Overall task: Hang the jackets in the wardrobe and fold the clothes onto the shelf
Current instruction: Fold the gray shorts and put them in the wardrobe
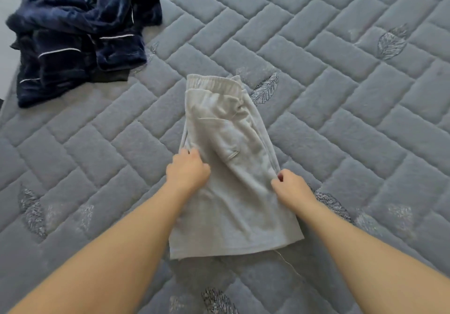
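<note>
Both hands pinch the grey shorts [229,167]: left hand [187,170] one edge, right hand [291,187] the other. They lie on the mattress [341,94].

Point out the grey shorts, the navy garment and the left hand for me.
grey shorts [219,123]: head view, upper front panel.
navy garment [73,33]: head view, middle of the crumpled pile.
left hand [187,170]: head view, back of the hand.
</note>
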